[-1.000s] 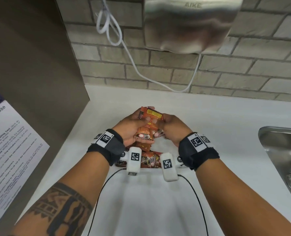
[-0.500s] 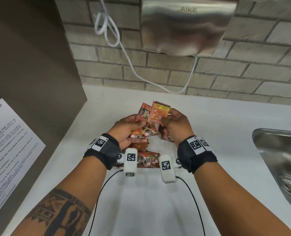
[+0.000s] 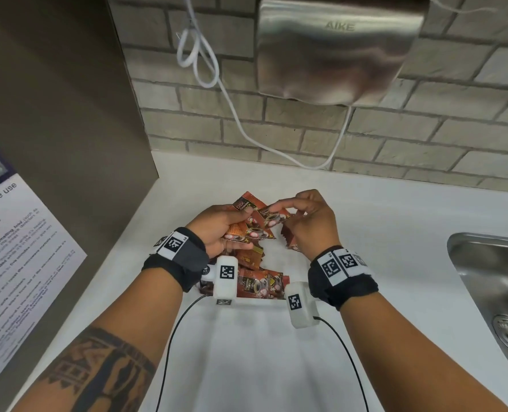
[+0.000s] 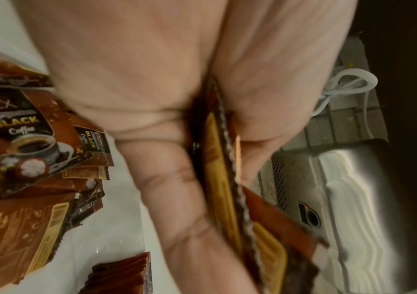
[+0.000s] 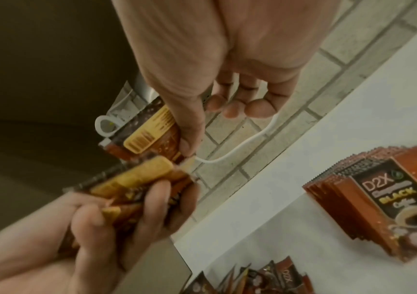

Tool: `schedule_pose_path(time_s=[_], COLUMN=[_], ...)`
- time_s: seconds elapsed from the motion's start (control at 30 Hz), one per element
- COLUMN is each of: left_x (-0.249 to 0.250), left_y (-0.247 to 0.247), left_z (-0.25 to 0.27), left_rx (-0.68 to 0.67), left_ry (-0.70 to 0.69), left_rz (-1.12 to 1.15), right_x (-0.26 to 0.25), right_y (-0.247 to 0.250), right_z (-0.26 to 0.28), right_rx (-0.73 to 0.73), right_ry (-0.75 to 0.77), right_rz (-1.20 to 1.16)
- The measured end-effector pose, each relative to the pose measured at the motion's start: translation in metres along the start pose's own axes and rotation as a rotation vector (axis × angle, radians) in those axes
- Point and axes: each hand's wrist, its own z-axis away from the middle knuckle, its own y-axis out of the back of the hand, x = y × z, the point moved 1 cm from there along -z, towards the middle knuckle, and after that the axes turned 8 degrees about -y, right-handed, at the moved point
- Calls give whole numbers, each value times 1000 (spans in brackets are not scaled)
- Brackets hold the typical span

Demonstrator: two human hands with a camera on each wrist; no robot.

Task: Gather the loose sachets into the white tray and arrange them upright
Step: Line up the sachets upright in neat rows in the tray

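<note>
- Fingers of the left hand [image 3: 217, 224] clamp a fanned bunch of sachets [image 3: 248, 230]; the right hand [image 3: 309, 221] pinches 1 sachet [image 3: 272, 217] beside it, above the table [image 3: 395, 233].
- Loose sachets [image 3: 258, 285] lie below; the white tray cannot be made out.
- Slick foil could let the bunch splay or slip.
- Sachets: flat, glossy, brown rectangles with serrated edges.

Taking the white tray [image 3: 264, 301] as landmark: sachets [image 3: 258, 285] lie in it, the left hand [image 3: 217, 224] and right hand [image 3: 312, 221] are above it, the sink [image 3: 490, 281] right, the hand dryer [image 3: 336, 49] on the wall behind, the notice [image 3: 14, 263] left
</note>
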Motion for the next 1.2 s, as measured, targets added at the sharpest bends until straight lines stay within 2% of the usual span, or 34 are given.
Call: schedule_pose_path(time_s=[0.1, 0.2, 0.27, 0.33, 0.4, 0.53, 0.63, 0.7, 0.8, 0.87, 0.93, 1.0, 1.1, 1.2], left_x=[3, 1, 1, 0, 2, 3, 5, 7, 5, 5, 6, 8, 9, 9], left_y=[-4, -5, -6, -5, -4, -2, 0, 6, 15, 15, 11, 8, 9, 16], left_z=[-1, -6, -9, -12, -13, -15, -13, -13, -15, -16, -16, -16, -18, -20], left_rx=[-46, -27, -6, 32, 40, -81, -156, -140, -161, -221, -295, -344, -301, -198], left_ry=[-22, -74, -104, -135, -176, -253, -270, -252, -190, -177, -199, -216, -238, -305], left_rz=[-50, -96, -112, -113, -142, -363, -402, -383, -425, -491, -568, -622, -651, -569], right_x=[11, 16, 13, 8, 7, 13, 8, 6, 2, -1, -6, -7, -4, -2], right_y=[-4, -6, -6, -5, -5, -5, -1, 3, 6, 4, 1, -2, 0, 6], right_z=[-2, -3, -4, -3, -4, -9, -9, -10, -14, -17, -18, -20, -24, -24], right_rx=[-52, -168, -224, -205, -190, -269, -277, -257, -233, -233, -313, -398, -425, -340], right_ry=[-11, -81, -164, -288, -398, -305, -376, -429, -374, -291, -221, -214, -233, -219], right_rz=[7, -39, -152, -334, -416, -61, -149, -258, -285, -145, 59, 77, 38, -10])
